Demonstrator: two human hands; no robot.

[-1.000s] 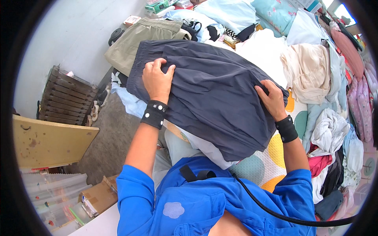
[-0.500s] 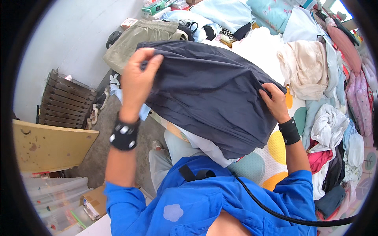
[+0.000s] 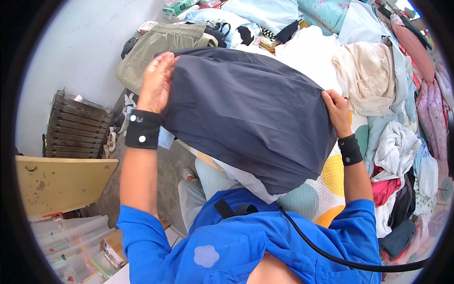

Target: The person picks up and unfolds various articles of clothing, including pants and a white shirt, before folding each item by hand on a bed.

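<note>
**Dark garment held up between two hands over a heap of laundry**

The person's left hand (image 3: 156,81) grips the upper left edge of a dark navy garment (image 3: 246,113), fingers curled over the fabric and lifting that corner. The right hand (image 3: 336,110) is clenched on the garment's right edge, lower than the left, so the cloth hangs as a broad sloping sheet between the two grips and drapes down toward the person's lap. Both wrists carry black wristbands (image 3: 143,128).

Just beyond the left grip lies an olive-green garment (image 3: 158,45), partly hidden by the raised cloth. Past the right grip sits a cream-coloured garment (image 3: 366,78), and farther out to that side a pile of pink, white and pale blue clothes (image 3: 406,142). Under the right hand shows a quilt with yellow and teal circles (image 3: 331,184). Out beyond the left forearm stands a dark slatted crate (image 3: 75,125), with a yellowish wooden board (image 3: 59,182) nearer the person.
</note>
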